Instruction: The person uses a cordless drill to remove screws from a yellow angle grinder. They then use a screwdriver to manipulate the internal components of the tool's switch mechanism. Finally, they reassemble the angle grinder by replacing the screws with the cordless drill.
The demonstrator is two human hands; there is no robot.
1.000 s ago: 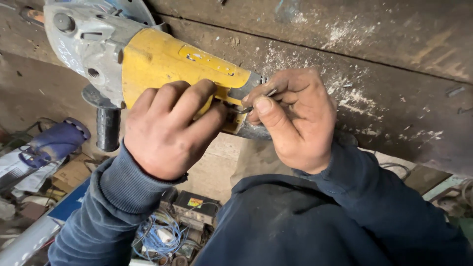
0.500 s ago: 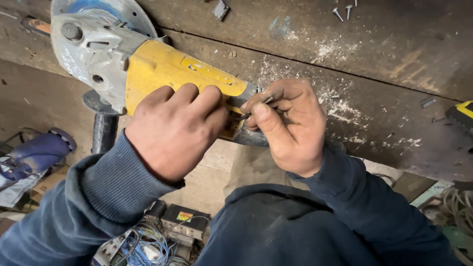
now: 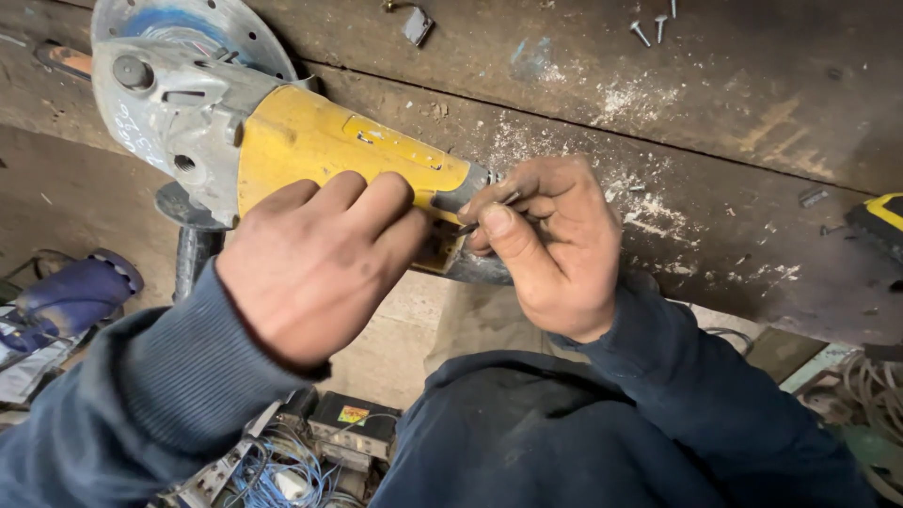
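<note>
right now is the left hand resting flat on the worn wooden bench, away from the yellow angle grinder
No, the left hand is wrapped around the yellow angle grinder body, while the right hand works a thin metal tool at its rear end.

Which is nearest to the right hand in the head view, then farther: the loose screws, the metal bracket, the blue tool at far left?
From the right hand:
1. Loose screws, up the bench, slightly right.
2. Metal bracket, upper left.
3. Blue tool, far left, below the bench.
</note>
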